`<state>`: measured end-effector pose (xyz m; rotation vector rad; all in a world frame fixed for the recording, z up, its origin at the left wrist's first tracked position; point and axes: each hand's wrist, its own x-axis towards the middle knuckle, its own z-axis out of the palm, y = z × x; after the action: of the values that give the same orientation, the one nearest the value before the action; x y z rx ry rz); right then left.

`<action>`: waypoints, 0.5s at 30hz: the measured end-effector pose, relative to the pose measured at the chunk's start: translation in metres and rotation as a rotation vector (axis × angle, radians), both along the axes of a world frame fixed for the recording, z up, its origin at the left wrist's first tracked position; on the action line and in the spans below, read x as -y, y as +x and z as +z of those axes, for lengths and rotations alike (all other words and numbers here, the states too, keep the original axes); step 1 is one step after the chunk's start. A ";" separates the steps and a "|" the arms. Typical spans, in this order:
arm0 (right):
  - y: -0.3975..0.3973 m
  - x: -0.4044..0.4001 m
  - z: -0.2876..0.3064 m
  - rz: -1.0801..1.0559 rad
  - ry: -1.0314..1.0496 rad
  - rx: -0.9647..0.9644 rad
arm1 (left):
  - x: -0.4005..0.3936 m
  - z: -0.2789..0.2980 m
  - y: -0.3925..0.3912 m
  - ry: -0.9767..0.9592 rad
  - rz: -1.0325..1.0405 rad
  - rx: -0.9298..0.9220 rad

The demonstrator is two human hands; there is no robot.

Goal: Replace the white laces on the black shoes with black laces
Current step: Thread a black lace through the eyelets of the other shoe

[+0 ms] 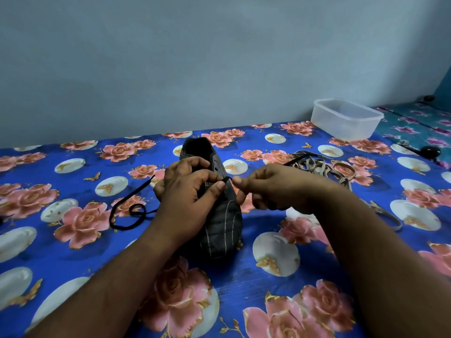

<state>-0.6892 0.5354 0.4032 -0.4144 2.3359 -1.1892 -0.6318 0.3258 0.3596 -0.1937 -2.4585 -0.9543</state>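
Observation:
A black shoe [220,230] with thin pale stripes lies on the flowered blue sheet, toe toward me. My left hand [186,193] grips its upper at the lacing area, thumb pressing by the eyelets. My right hand [271,189] pinches a short piece of black lace [227,179] just right of the shoe's tongue. The long end of that black lace [127,213] curls loose on the sheet to the left. A heap of pale, dirty white laces [319,167] lies to the right, behind my right hand.
A clear plastic tub [346,119] stands at the back right near the wall. A black round knob [430,151] lies at the right edge. The blue sheet [73,240] covers the whole surface; a grey wall rises behind.

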 end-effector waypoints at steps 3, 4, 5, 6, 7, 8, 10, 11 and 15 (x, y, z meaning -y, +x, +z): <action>0.004 0.012 -0.004 -0.021 -0.172 -0.016 | 0.000 0.000 0.000 -0.004 0.002 -0.027; 0.005 0.015 -0.004 -0.031 -0.245 -0.001 | 0.000 0.001 0.000 -0.009 0.003 -0.041; 0.007 0.017 -0.004 -0.036 -0.315 0.026 | 0.000 0.000 0.000 -0.014 0.004 -0.054; 0.009 0.020 -0.003 -0.048 -0.374 0.053 | 0.000 0.000 0.000 -0.017 0.006 -0.064; 0.009 0.022 -0.005 -0.069 -0.426 0.078 | 0.001 0.000 0.000 -0.017 0.007 -0.065; 0.009 0.023 -0.007 -0.093 -0.473 0.097 | 0.001 0.000 0.000 -0.016 0.007 -0.059; 0.007 0.027 -0.011 -0.146 -0.536 0.120 | 0.001 -0.001 0.000 -0.011 0.009 -0.043; 0.007 0.029 -0.013 -0.178 -0.561 0.130 | 0.001 -0.001 0.000 -0.009 0.013 -0.038; 0.002 0.031 -0.017 -0.352 -0.682 0.164 | 0.000 -0.001 0.000 -0.005 0.022 -0.014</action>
<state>-0.6873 0.5041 0.3864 -0.1111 1.8546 -2.1051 -0.6320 0.3257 0.3589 -0.1737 -2.4451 -0.9350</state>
